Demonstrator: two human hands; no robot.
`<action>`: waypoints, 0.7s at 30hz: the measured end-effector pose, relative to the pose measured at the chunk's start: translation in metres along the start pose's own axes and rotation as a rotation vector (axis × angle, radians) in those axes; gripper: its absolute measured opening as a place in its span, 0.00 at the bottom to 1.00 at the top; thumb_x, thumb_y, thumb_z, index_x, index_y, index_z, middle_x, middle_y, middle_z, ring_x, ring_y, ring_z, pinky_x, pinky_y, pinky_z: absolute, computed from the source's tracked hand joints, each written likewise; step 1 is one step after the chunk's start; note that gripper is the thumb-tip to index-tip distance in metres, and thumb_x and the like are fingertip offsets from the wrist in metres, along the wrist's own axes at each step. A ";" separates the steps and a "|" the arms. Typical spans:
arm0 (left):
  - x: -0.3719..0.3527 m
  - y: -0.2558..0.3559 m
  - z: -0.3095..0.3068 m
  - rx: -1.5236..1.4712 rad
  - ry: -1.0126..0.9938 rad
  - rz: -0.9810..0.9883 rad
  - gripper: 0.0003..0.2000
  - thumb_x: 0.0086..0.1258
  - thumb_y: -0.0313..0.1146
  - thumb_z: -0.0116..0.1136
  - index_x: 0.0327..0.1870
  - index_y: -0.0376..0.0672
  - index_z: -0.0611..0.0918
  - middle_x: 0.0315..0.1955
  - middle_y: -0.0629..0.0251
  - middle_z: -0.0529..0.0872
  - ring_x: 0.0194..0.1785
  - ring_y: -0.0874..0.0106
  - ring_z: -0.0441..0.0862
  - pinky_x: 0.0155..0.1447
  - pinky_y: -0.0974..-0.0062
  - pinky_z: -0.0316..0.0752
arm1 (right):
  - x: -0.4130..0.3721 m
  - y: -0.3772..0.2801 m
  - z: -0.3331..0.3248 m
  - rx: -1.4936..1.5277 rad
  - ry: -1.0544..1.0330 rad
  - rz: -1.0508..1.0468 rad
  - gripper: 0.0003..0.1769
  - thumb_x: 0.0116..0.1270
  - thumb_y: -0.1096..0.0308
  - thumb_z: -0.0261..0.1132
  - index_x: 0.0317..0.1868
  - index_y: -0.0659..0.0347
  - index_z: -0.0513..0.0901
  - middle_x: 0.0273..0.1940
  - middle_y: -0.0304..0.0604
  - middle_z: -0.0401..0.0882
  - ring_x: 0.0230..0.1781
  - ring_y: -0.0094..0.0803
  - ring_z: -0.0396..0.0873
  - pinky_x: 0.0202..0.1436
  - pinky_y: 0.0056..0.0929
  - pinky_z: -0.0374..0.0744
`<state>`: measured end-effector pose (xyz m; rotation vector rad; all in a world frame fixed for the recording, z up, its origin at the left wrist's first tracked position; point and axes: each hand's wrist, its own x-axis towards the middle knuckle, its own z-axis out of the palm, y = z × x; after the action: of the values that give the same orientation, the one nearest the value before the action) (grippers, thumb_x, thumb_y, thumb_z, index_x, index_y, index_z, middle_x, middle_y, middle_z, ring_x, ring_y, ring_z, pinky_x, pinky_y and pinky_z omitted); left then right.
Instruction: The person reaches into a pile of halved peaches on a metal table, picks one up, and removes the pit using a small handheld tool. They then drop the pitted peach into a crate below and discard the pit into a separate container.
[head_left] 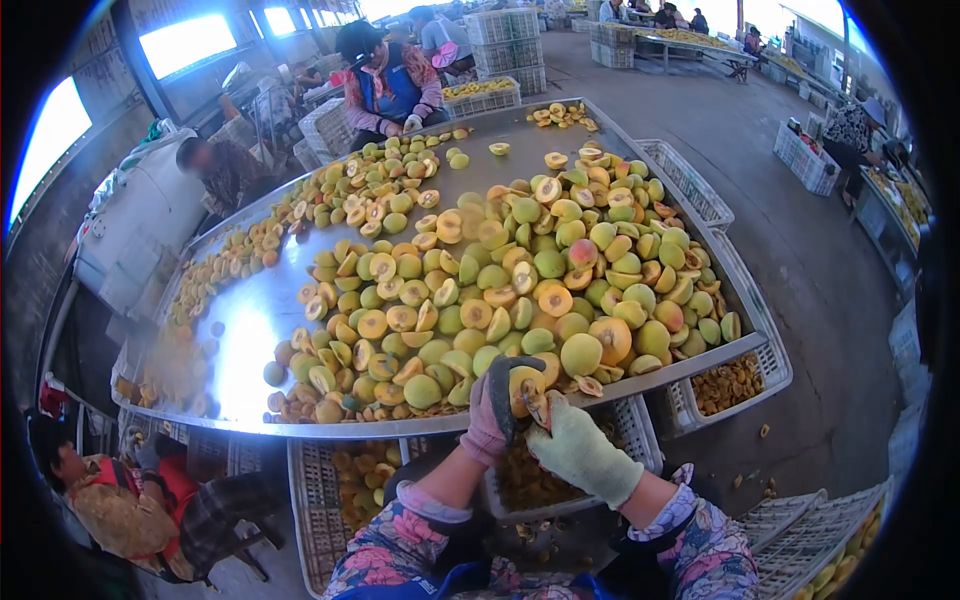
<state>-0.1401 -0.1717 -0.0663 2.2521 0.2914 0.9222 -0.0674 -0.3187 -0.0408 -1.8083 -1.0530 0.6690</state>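
Observation:
My left hand [490,408], in a pink glove with a dark coated palm, is closed around a peach half [526,388] at the near edge of the metal table. The cut side of the fruit faces my right hand [585,455], which wears a pale knitted glove. Its fingers are pinched at the peach's flesh, around something small that I cannot make out. Just beyond both hands lies a large heap of peaches [580,354], mostly halves, some with brown pits or hollows showing.
The sloped metal table [470,185] has a raised rim. Below it stand plastic crates, one with pit scraps [727,386] and another with peach pieces [362,480]. Co-workers sit at the far side [388,85] and near left [130,500]. Stacked crates [505,45] stand behind.

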 end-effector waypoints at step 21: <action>0.002 0.012 -0.002 -0.495 -0.001 -0.136 0.14 0.69 0.35 0.60 0.49 0.34 0.82 0.40 0.56 0.89 0.41 0.67 0.87 0.49 0.71 0.81 | -0.007 -0.025 -0.015 0.753 -0.435 0.510 0.10 0.69 0.62 0.59 0.44 0.58 0.72 0.26 0.38 0.75 0.17 0.22 0.71 0.20 0.24 0.74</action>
<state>-0.1406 -0.1785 -0.0566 1.7566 0.1868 0.8159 -0.0681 -0.3255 -0.0115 -1.2664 -0.4627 1.5798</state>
